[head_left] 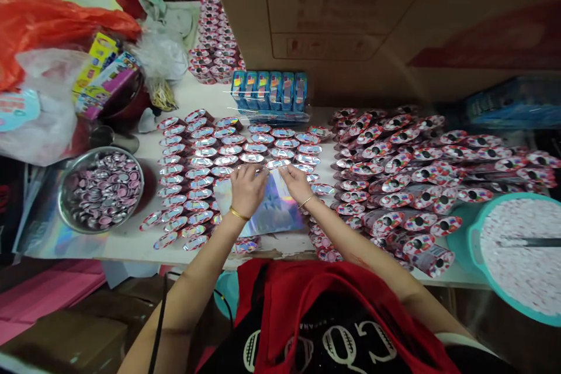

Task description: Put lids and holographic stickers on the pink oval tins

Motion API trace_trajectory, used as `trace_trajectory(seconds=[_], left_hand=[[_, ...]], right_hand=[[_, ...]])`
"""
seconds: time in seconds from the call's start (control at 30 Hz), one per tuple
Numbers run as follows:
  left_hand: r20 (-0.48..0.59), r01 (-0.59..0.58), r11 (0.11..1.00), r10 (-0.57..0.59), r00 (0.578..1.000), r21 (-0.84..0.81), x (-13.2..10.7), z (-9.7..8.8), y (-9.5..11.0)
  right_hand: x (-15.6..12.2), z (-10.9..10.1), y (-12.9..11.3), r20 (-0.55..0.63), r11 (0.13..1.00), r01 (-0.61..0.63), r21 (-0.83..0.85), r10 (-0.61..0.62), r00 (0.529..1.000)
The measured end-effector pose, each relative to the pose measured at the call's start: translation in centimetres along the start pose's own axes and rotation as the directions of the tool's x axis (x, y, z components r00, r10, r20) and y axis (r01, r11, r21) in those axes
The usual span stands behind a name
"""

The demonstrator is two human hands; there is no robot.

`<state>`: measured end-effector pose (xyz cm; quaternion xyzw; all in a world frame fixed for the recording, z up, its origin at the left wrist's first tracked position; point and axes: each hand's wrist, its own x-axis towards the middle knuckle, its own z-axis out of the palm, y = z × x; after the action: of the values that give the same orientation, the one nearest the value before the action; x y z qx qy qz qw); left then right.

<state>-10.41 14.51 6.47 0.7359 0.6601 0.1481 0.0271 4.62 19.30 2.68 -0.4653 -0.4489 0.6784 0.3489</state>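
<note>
A shiny holographic sheet (278,210) lies under my hands, in front of rows of upright pouches with silvery oval tops (202,162). My right hand (298,184) pinches the far edge of the sheet, thumb and fingers together. Just to its left, my left hand (249,190) is closed over the sheet's far edge, fingertips pressed together. Whatever sits between those fingertips is too small to make out. Both hands are close to the nearest pouch tops.
Pouches with dark round holes (397,162) crowd the right side. A metal bowl of small round caps (139,187) stands left, a teal tub of pale bits (475,239) right. Wrapped blue boxes (275,93) sit behind, beside a large carton (350,11). Bags (48,117) lie far left.
</note>
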Motion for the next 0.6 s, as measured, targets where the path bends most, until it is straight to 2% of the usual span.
trace_trajectory(seconds=[0.2, 0.33, 0.4, 0.5, 0.53, 0.6], left_hand=[[-0.021, 0.007, 0.996, -0.009, 1.0, -0.09, -1.4, 1.1, 1.4], [-0.041, -0.091, 0.954, 0.083, 0.996, -0.284, -4.2, 0.4, 2.9], [-0.117, -0.115, 0.911, 0.074, 0.99, -0.396, -4.8, -0.3, 3.4], [-0.222, -0.026, 0.902, -0.079, 0.972, -0.432, -3.2, -0.5, 2.9], [-0.211, 0.011, 0.921, -0.1, 0.972, -0.389, -2.0, -0.3, 2.6], [-0.104, 0.04, 0.969, -0.067, 0.992, -0.243, 0.5, 0.5, 1.6]], right_hand=[[0.3, -0.6, -0.2, -0.035, 0.994, -0.094, 0.057, 0.096, 0.995], [1.2, -1.6, 0.3, -0.057, 0.98, -0.157, 0.122, 0.165, 0.985], [1.8, -2.2, 0.6, -0.088, 0.976, -0.163, 0.144, 0.176, 0.98], [2.3, -3.0, 0.9, -0.122, 0.983, -0.139, 0.124, 0.154, 0.981], [2.4, -3.1, 1.0, -0.12, 0.985, -0.132, 0.111, 0.145, 0.982], [2.5, -3.1, 0.9, -0.107, 0.987, -0.128, 0.098, 0.139, 0.985]])
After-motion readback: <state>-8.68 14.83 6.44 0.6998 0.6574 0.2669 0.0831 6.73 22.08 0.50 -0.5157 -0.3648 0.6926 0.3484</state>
